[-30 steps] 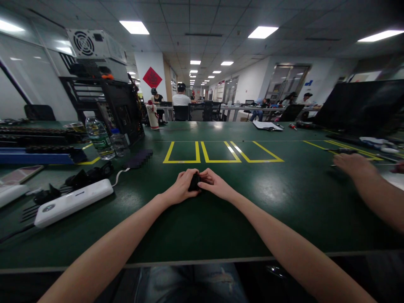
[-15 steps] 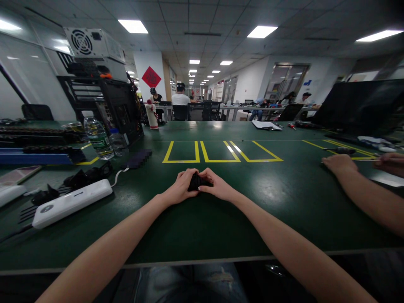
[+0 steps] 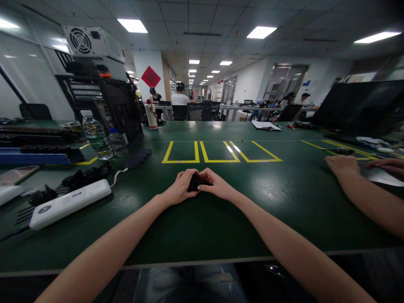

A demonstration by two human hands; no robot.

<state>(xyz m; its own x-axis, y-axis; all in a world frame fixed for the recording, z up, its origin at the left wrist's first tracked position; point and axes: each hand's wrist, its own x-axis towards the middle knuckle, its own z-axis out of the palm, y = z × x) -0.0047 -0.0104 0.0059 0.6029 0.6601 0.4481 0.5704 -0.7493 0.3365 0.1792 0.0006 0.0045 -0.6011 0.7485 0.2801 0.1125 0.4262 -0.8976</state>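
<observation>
Both of my hands meet around a small black object [image 3: 194, 182] with fine ridges, low over the green table [image 3: 202, 227] in front of me. My left hand [image 3: 181, 187] wraps its left side, thumb toward me and fingers over the top. From the right, the fingers and thumb of my right hand [image 3: 214, 184] close on its other edge. Much of the object is hidden by my fingers, and its exact kind cannot be made out.
Yellow tape outlines [image 3: 180, 161] mark the table beyond my hands. At left are a white power strip [image 3: 71, 204], black cables [image 3: 83, 176], a water bottle [image 3: 97, 139] and a computer chassis [image 3: 118, 111]. A co-worker's hand [image 3: 342, 165] rests at right, near a dark monitor [image 3: 362, 105].
Within my hands the black object appears slightly turned, showing more of its ridged face. My hands stay in place. The co-worker's hands at right have shifted slightly.
</observation>
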